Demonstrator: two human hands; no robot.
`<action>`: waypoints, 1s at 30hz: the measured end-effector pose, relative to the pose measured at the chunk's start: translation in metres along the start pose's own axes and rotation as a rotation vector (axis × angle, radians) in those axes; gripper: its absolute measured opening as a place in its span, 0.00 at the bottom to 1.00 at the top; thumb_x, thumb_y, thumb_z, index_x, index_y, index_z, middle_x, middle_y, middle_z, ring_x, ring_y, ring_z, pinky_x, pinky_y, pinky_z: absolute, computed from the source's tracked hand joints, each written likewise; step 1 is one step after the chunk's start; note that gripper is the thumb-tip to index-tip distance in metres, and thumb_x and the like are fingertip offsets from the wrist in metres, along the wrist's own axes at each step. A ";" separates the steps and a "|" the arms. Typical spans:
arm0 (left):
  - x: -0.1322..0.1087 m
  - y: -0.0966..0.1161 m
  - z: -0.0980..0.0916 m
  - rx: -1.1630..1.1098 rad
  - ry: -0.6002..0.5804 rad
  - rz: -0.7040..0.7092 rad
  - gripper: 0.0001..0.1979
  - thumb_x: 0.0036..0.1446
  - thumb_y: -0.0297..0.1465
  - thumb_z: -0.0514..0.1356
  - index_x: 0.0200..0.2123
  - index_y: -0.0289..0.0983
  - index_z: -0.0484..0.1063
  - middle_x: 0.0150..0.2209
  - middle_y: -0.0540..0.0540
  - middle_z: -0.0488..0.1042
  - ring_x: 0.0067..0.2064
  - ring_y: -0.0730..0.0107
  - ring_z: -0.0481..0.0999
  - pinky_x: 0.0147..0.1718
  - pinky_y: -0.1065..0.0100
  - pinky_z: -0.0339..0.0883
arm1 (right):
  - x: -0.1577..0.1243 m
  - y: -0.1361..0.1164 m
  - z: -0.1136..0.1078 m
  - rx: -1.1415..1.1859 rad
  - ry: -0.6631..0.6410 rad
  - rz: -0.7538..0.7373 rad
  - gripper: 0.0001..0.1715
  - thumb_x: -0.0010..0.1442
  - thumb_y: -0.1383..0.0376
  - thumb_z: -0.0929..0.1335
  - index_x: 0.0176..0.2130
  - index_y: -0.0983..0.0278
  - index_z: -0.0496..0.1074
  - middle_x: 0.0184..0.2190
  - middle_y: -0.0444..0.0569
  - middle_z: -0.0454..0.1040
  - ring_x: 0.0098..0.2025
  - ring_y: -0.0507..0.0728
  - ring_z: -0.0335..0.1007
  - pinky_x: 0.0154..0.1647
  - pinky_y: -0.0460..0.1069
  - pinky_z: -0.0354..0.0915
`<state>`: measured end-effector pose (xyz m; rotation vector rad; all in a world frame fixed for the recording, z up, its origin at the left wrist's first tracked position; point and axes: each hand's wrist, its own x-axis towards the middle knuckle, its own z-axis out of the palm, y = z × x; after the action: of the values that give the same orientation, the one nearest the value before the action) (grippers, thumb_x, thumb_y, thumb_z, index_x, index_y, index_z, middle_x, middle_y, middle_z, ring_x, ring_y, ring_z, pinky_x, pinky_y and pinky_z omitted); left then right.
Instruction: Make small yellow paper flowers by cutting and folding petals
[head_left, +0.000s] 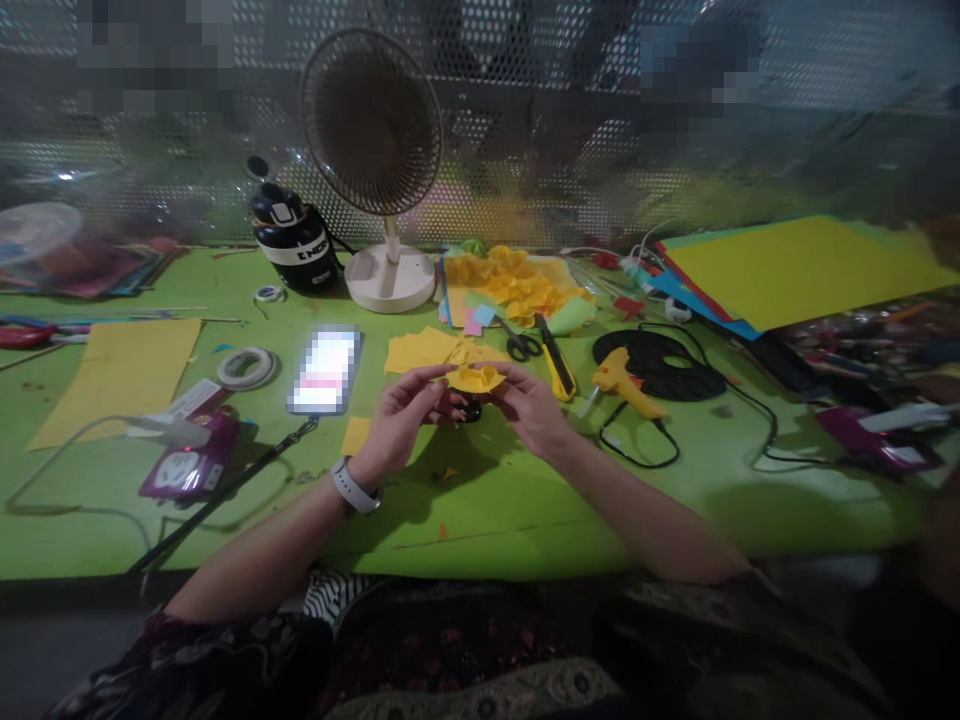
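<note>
Between my two hands, raised a little over the green table, is a small cupped piece of yellow paper (475, 379). My left hand (409, 408) pinches its left edge with closed fingers. On the other side, my right hand (529, 405) grips the right edge. A small dark round object (470, 410) shows just under the paper; what it is I cannot make out. Behind my hands lie flat yellow paper pieces (420, 350). Black scissors (523, 345) and a yellow box cutter (556, 360) rest just beyond my right hand.
A yellow glue gun (630, 385) with a cord lies right, by a black palette-shaped plate (660, 362). Yellow crumpled paper shapes (517, 285) are piled behind. A fan (390, 270), a bottle (296, 245), a phone (325, 372), tape (246, 368) and a purple power socket (191, 460) stand or lie leftward.
</note>
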<state>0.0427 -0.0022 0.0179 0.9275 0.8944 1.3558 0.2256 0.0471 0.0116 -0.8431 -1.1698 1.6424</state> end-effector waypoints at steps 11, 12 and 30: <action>0.000 0.000 0.000 -0.010 -0.008 -0.012 0.17 0.53 0.39 0.67 0.44 0.38 0.77 0.30 0.48 0.80 0.27 0.74 0.79 0.28 0.72 0.74 | 0.000 0.001 0.001 0.005 -0.023 -0.030 0.18 0.46 0.53 0.78 0.37 0.56 0.80 0.41 0.43 0.81 0.41 0.55 0.75 0.47 0.54 0.73; 0.000 0.001 0.001 -0.016 -0.002 -0.013 0.17 0.53 0.39 0.68 0.44 0.37 0.77 0.30 0.48 0.80 0.27 0.74 0.79 0.28 0.73 0.74 | 0.000 0.001 0.001 0.016 -0.020 -0.028 0.18 0.46 0.53 0.78 0.37 0.56 0.80 0.41 0.43 0.81 0.40 0.54 0.75 0.47 0.53 0.73; 0.004 -0.005 -0.006 0.276 -0.075 0.162 0.14 0.54 0.31 0.65 0.45 0.35 0.77 0.38 0.44 0.81 0.34 0.70 0.81 0.32 0.70 0.77 | -0.009 -0.002 -0.001 -0.442 -0.153 -0.312 0.14 0.59 0.59 0.71 0.44 0.61 0.80 0.45 0.50 0.80 0.47 0.57 0.77 0.51 0.53 0.72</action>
<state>0.0391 0.0024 0.0105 1.2776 0.9813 1.3451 0.2299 0.0396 0.0138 -0.7624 -1.7171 1.2263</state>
